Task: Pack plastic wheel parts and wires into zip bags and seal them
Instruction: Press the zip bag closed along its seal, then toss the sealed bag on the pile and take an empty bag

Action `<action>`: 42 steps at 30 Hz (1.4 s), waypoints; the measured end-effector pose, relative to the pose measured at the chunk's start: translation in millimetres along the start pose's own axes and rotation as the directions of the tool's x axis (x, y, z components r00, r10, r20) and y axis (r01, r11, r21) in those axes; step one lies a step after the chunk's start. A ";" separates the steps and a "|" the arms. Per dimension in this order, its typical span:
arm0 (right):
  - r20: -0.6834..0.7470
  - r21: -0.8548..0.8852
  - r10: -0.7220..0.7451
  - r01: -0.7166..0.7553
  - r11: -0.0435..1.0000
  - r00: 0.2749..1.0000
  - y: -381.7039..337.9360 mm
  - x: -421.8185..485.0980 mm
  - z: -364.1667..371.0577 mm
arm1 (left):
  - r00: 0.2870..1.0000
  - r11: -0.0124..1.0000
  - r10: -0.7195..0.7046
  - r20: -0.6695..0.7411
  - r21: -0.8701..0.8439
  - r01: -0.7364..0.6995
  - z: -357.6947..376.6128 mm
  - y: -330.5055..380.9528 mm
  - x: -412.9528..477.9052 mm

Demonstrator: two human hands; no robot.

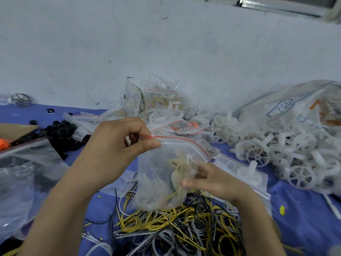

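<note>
My left hand (118, 143) pinches the red-striped top edge of a clear zip bag (156, 174) at its left corner, holding it up over the table. The bag holds yellow wires and a dark round part, blurred through the plastic. My right hand (208, 180) is at the bag's right side with fingers curled against the plastic; the blur hides whether it grips the bag. A tangle of yellow, black and grey wires (184, 226) lies below the bag. White plastic wheels (276, 152) are heaped at the right.
Filled zip bags (158, 102) are piled against the white wall behind. A large printed sack (295, 108) lies at the far right. Black ring parts (60, 133) and a big clear bag (24, 178) sit at the left on the blue table cover (304, 215).
</note>
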State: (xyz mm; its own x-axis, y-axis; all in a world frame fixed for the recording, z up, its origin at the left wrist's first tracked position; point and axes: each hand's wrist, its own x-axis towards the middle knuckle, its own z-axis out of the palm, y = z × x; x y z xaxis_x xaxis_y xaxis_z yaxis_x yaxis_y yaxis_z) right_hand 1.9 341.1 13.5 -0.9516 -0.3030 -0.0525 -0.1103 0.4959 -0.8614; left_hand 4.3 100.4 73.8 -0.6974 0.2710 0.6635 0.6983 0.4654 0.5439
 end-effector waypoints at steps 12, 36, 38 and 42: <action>-0.351 0.284 -0.105 0.213 0.935 0.931 -26.1 -9.9 -2.8 | 0.970 0.936 -0.213 -0.117 -0.310 0.168 -6.8 -18.3 1.2; -0.254 0.763 -0.029 0.219 0.608 0.967 -41.4 -3.0 14.5 | 0.731 0.739 -0.609 -0.306 0.117 0.664 -10.7 -124.4 -10.8; -0.283 0.743 -0.014 0.229 0.629 0.959 -40.3 -3.5 9.2 | 0.651 0.616 -0.748 -0.126 0.229 0.753 -6.7 -147.4 -25.0; -0.255 0.724 -0.021 0.205 0.659 0.967 -38.9 -4.5 3.6 | 0.571 0.398 -0.819 -0.056 0.661 0.636 -24.7 -193.4 -75.0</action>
State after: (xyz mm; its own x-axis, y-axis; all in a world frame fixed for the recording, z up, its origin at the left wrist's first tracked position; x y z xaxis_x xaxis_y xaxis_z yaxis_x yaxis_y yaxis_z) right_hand 11.5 320.2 45.4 -0.9908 -0.0957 0.0959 -0.0600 -0.3247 -0.9439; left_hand -74.5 -30.7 -68.5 -0.9611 -0.2737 -0.0381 -0.2724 0.9147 0.2985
